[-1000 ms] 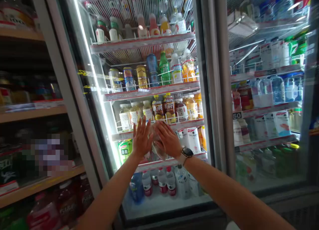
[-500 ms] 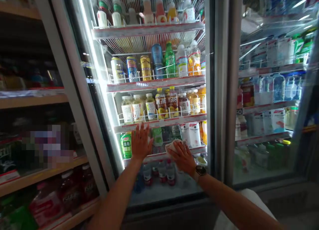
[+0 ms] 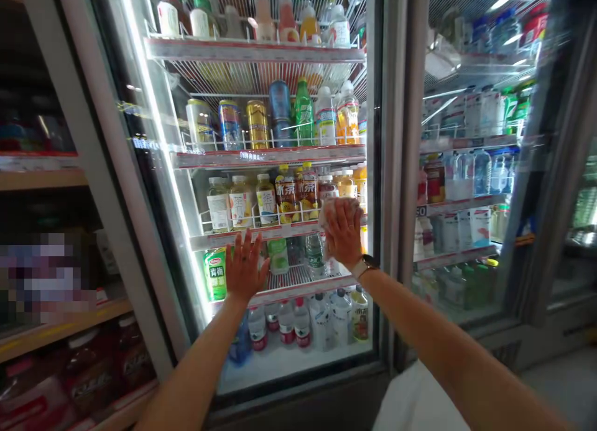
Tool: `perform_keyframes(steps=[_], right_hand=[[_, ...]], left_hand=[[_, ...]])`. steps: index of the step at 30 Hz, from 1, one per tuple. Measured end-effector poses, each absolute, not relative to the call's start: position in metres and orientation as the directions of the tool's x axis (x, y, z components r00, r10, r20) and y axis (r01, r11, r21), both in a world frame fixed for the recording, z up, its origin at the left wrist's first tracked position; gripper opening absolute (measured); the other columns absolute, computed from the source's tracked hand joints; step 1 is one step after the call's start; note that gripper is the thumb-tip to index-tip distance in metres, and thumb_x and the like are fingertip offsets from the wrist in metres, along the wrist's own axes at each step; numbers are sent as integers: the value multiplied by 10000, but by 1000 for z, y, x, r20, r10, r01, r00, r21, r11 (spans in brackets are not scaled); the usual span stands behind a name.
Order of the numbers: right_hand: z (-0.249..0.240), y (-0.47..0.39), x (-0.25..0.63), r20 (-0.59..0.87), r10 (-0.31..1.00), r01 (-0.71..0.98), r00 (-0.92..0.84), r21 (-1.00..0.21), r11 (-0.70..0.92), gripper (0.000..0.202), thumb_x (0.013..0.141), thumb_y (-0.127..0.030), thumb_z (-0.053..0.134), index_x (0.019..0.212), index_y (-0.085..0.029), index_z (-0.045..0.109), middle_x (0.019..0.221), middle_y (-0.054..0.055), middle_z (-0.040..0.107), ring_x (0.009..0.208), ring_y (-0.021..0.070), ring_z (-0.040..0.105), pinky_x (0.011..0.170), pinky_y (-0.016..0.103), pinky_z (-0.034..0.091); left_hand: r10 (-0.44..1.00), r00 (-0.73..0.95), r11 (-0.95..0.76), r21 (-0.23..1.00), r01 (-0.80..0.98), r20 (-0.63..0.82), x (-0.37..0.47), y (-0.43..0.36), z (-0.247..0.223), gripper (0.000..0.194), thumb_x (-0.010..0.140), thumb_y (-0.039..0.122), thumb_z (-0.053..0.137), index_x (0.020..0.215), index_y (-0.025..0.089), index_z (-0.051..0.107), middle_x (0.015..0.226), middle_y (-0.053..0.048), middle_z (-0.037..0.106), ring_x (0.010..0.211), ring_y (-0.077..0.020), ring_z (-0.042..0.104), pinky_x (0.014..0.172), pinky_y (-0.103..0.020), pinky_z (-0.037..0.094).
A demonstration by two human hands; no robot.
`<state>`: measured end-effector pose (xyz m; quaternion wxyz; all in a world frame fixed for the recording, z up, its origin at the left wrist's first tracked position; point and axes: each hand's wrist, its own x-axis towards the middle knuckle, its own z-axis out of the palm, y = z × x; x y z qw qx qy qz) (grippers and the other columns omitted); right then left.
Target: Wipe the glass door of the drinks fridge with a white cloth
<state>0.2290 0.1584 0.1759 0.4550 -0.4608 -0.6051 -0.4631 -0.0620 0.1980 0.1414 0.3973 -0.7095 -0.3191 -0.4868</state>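
The right hand (image 3: 344, 235) covers 1 crumpled cloth (image 3: 325, 213) — long axis unclear.

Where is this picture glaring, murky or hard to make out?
All in the head view: the strip light glares white; the left shelves sink into shadow, with a pixelated patch; the right door carries bright streaks, likely reflections; the cloth under the right hand looks soft-edged.

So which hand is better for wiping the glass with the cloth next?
Probably the right hand: it is laid over the cloth. The left hand is lower, spread open, with no cloth showing.
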Motion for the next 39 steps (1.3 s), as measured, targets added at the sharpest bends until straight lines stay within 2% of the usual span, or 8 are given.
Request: perform_keyframes(steps=[6,9,12,17,21,29,34,39], right_hand=[[4,138,218,917,338,972,-209,158,172,640,899,-215,544,1496,-357,364,1614,70,248,1447,358,290,1138,642,274],[-33,137,219,923,329,974,-201,151,171,636,899,-210,528,1496,-356,366,1599,59,291,1450,337,289,1159,613,247],[-1,144,223,933,291,970,-209,161,182,649,924,-204,496,1521,-363,297,1629,52,207,1474,306,233,1180,593,169],[142,156,242,978,200,995,-58,41,90,615,965,-310,464,1541,-333,249,1657,51,18,1502,328,100,1178,608,77],[200,159,254,990,139,999,34,-38,31,629,946,-380,480,1536,-331,268,1655,40,26,1503,350,30,1163,635,83],[64,143,252,967,250,999,46,-51,11,661,910,-332,542,1525,-296,305,1647,55,-117,1482,441,11,1114,708,181],[-38,130,259,930,366,997,-35,10,70,728,895,-236,566,1539,-338,243,1649,101,-60,1479,451,11,1079,744,230],[-21,134,280,922,352,987,-162,143,79,671,892,-230,561,1506,-359,325,1654,74,13,1495,392,49,1125,701,183]], left_hand=[[66,317,-467,-252,848,946,-62,198,141,721,932,388,514,1554,255,174,1595,-99,223,1494,-286,153,1213,-517,139],[66,328,-458,-263,849,942,-62,198,142,727,934,385,510,1557,253,160,1599,-97,214,1496,-286,145,1213,-514,132],[60,331,-461,-268,846,942,-62,198,142,736,934,381,514,1559,257,147,1603,-88,209,1499,-281,138,1217,-505,121],[50,326,-466,-267,844,944,-62,198,143,738,931,388,519,1559,270,149,1609,-76,193,1499,-282,142,1216,-510,124],[47,332,-478,-271,835,942,-61,198,144,739,932,392,518,1559,273,146,1612,-77,184,1501,-286,134,1213,-523,124],[33,311,-518,-250,818,950,-60,199,145,757,917,386,551,1556,301,154,1614,-55,186,1503,-273,134,1218,-513,110],[13,301,-536,-248,807,953,-59,200,145,747,913,378,563,1551,292,185,1610,-62,207,1501,-273,146,1218,-505,104],[8,304,-545,-250,800,953,-60,201,145,753,912,375,567,1551,291,178,1613,-63,199,1502,-276,137,1213,-510,101]])
